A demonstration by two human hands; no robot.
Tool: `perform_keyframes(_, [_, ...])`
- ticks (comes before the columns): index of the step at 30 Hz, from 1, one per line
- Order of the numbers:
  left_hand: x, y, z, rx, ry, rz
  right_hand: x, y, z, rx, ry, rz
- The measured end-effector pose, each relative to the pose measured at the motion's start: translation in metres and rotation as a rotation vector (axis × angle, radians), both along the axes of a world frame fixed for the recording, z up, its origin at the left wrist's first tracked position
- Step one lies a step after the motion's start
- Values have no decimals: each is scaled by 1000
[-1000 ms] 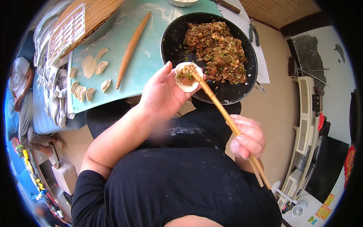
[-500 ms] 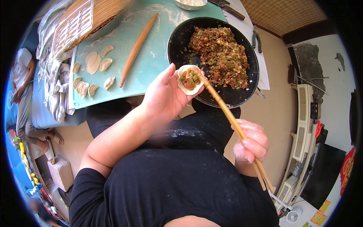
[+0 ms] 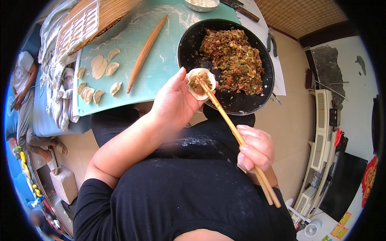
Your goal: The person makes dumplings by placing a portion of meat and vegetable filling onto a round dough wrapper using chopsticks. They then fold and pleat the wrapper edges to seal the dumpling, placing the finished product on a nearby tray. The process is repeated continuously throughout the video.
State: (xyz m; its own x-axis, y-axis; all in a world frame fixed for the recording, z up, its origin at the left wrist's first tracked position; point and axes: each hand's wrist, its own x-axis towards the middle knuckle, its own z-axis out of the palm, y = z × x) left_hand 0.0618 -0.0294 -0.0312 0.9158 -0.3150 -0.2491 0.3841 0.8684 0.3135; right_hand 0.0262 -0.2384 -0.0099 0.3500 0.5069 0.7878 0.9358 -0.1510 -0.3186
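Observation:
My left hand (image 3: 173,96) cradles a round dumpling wrapper (image 3: 192,89) on its fingers, palm up, beside the pan. A small mound of filling (image 3: 198,85) lies in the wrapper. In my right hand (image 3: 257,148) I grip a pair of wooden chopsticks (image 3: 225,114), their tips touching that filling. The black pan (image 3: 185,50) beyond my left hand holds a large heap of chopped brown and green filling (image 3: 235,56). To the left, folded dumplings (image 3: 97,96) and flat wrappers (image 3: 99,66) rest on a floured green mat (image 3: 120,96), with a wooden rolling pin (image 3: 146,54) near them.
A woven tray (image 3: 108,20) with a white plastic rack (image 3: 78,34) sits at the far left. At the back stand a bowl of white contents (image 3: 202,5) and a knife handle (image 3: 248,14). Another person (image 3: 25,80) is at the left edge.
My right hand has moved left, and the chopstick tips have shifted from the wrapper's right rim to the middle of the filling. My left hand stays nearly in place.

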Motion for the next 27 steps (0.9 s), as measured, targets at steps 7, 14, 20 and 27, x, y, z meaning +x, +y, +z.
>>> perform_keyframes(7, [-1,-2,1,24,38,30,4,3,3,-31,-11,-4])
perform_keyframes(14, [2,-1,1,-64,31,92,-6,1,3,0,-56,-109])
perform_keyframes(20, [5,-5,-2,-114,18,171,-9,12,4,-46,-112,-109])
perform_keyframes(27, [1,0,-6,-101,59,181,-4,7,-3,193,-64,-167])
